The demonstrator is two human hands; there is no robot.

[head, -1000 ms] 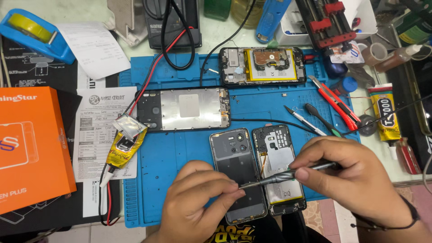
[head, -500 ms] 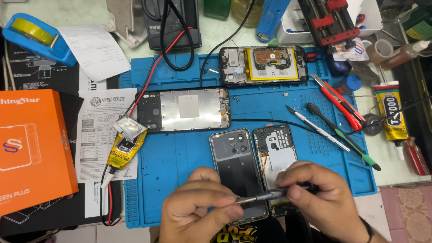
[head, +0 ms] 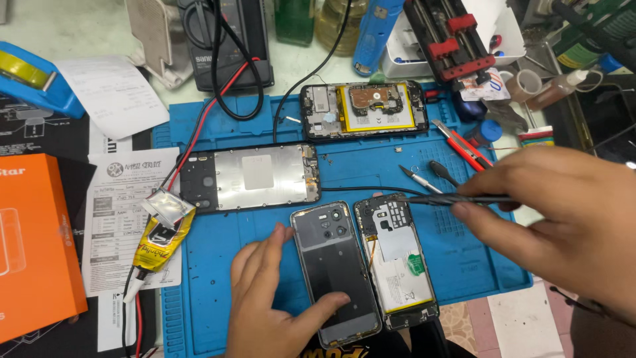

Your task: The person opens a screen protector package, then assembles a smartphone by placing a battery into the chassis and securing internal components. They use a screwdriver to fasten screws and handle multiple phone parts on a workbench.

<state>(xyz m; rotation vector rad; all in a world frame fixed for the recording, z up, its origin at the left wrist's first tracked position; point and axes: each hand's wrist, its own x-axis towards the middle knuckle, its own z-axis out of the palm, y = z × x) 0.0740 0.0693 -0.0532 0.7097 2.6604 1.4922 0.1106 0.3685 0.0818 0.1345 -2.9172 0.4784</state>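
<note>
On the blue work mat (head: 218, 265) covering the worktop, seen from above:

1. Left hand (head: 271, 298): lies flat and open at the mat's near edge, fingers spread, thumb pressed on the lower part of the dark phone back cover (head: 334, 272), index fingertip touching that cover's upper left corner.
2. Dark phone back cover: lies flat, camera cluster at its far end, just beside and left of the opened phone body (head: 397, 258).
3. Opened phone body: lies flat with its internals up, a pale battery with a green tab showing, near the mat's front edge.
4. Right hand (head: 563, 219): fingers pinched together on a slim dark tool (head: 450, 198), held level above the mat, its tip near the far right corner of the opened phone body.
5. Metal display frame (head: 255, 178): flat at mid-mat, beyond the two phone parts, a black cable running from its right end.
6. Second opened phone (head: 364, 109): at the mat's far edge, yellow-bordered battery and copper-coloured plate visible.
7. Yellow glue tube (head: 159, 245): crumpled, on a printed sheet at the mat's left edge.
8. Red-handled cutter (head: 464, 146) and a few small tools: on the mat's right part, partly behind the right hand.
9. Orange box (head: 33, 245): far left, off the mat.
10. Black multimeter (head: 232, 46): beyond the mat, red and black leads trailing towards the near edge.
</note>
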